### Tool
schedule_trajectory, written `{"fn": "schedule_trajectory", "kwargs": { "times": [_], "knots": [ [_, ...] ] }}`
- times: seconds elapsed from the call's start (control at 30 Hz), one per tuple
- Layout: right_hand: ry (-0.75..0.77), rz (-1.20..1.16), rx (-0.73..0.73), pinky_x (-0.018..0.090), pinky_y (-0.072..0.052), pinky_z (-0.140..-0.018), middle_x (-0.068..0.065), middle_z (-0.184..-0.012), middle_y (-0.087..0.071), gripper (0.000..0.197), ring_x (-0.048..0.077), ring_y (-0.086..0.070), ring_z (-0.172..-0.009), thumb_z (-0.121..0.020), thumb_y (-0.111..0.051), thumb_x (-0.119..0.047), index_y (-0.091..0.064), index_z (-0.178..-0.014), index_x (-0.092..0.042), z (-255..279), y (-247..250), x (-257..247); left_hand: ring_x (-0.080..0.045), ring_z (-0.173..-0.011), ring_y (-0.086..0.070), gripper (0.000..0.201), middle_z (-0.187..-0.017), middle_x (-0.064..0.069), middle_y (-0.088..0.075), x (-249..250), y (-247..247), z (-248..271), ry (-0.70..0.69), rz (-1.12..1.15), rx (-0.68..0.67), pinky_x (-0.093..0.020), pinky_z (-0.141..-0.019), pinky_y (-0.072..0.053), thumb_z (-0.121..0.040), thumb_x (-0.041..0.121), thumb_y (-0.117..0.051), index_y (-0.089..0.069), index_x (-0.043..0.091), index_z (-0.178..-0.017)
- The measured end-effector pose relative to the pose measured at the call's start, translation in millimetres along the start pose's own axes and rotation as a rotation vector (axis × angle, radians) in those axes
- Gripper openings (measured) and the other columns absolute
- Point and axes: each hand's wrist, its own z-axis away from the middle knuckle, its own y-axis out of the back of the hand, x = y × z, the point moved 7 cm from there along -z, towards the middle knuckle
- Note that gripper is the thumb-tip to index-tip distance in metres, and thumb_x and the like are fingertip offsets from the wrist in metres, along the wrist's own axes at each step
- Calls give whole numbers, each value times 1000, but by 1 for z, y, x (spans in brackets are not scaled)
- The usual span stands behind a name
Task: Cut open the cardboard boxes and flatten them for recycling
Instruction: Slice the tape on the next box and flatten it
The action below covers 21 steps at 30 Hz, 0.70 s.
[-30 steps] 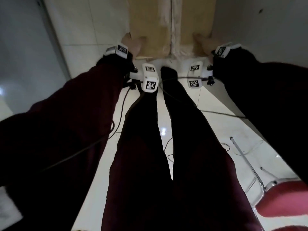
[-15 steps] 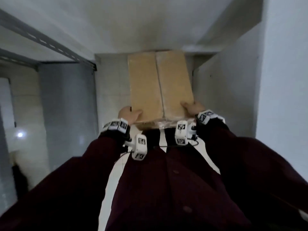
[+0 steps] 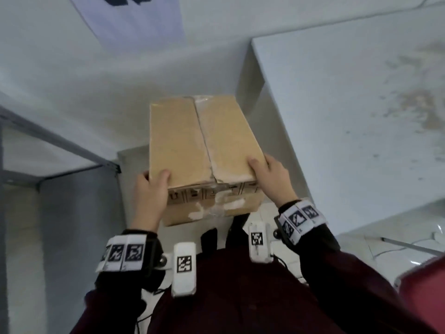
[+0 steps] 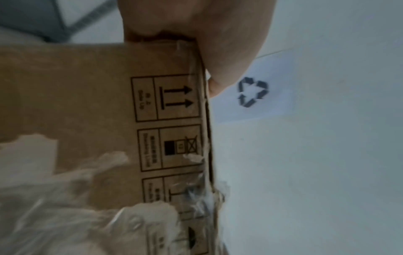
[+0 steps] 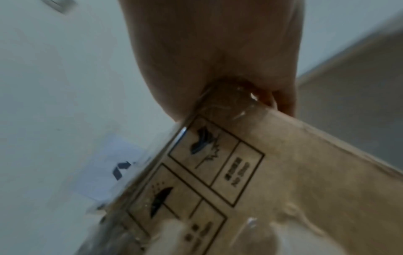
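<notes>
A brown cardboard box (image 3: pixel 183 145) hangs in the air in front of me, held at its near corners. Its top flaps meet in a taped centre seam, and torn tape and white scuffs mark the near side. My left hand (image 3: pixel 150 191) grips the near left corner, thumb on top. My right hand (image 3: pixel 271 175) grips the near right corner, thumb on the top flap. The left wrist view shows the box (image 4: pixel 98 120) with printed handling symbols under my left hand (image 4: pixel 196 34). In the right wrist view the box (image 5: pixel 283 181) sits under my right hand (image 5: pixel 218 60).
A white table (image 3: pixel 349 112) stands to the right of the box. A paper sheet with a recycling symbol (image 4: pixel 253 92) hangs on the white wall ahead. A grey metal frame (image 3: pixel 60 150) runs at the left. A red chair (image 3: pixel 423 292) sits at the lower right.
Both hands have lifted the box from the floor up to chest height, and my head has tilted up from my legs to the wall and table.
</notes>
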Motion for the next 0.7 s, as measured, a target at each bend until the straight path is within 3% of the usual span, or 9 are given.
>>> {"fn": "schedule_trajectory", "kwargs": {
  "times": [0.1,0.2,0.3,0.37,0.5,0.63,0.7],
  "knots": [
    [91,-44,70,23,-40,-64,-8,-89,-63,30,11,-58,-82,-92,-49,-44,-60,-106,-20,39,43,-9,-11,-90,-55,29,-98,4,-57,39,4,32,-124,88,-68,-30,-77,-42,-92,32,-57,-47,13,-112],
    [165,-106,163,17,-41,-60,-17,-86,-62,18,-1,-58,-80,-92,-51,-41,-58,-103,-28,68,91,-10,-2,-85,-57,27,-95,10,-58,77,-7,66,-257,164,-114,-27,-72,-43,-90,36,-59,-49,18,-107],
    [240,-187,253,22,-43,-64,-14,-92,-66,23,3,-61,-85,-93,-52,-37,-62,-110,-26,81,141,-5,9,-77,-55,20,-94,14,-54,114,-30,104,-383,230,-100,-16,-67,-43,-93,29,-56,-45,19,-107],
    [282,-222,283,27,-48,-69,-8,-97,-68,23,9,-62,-90,-95,-50,-33,-63,-112,-25,81,168,4,9,-77,-54,16,-95,14,-51,135,-48,129,-481,238,-63,-11,-65,-42,-95,23,-53,-44,17,-107],
    [350,-200,268,18,-45,-67,-11,-96,-67,25,3,-60,-88,-95,-49,-32,-61,-115,-25,80,219,28,5,-78,-50,15,-91,17,-50,155,-84,167,-554,184,-5,-16,-67,-40,-95,23,-51,-46,17,-107],
    [405,-230,279,33,-50,-76,-11,-98,-68,26,8,-62,-90,-95,-47,-35,-62,-115,-27,79,276,59,4,-78,-51,20,-91,16,-51,172,-130,209,-613,257,13,-15,-69,-41,-89,27,-53,-46,18,-105],
    [408,-274,293,32,-52,-77,-10,-102,-68,27,8,-63,-94,-96,-47,-33,-61,-118,-25,72,304,79,6,-78,-52,21,-92,15,-52,179,-164,224,-624,273,-6,-17,-71,-41,-88,27,-53,-45,18,-105]
  ]
}}
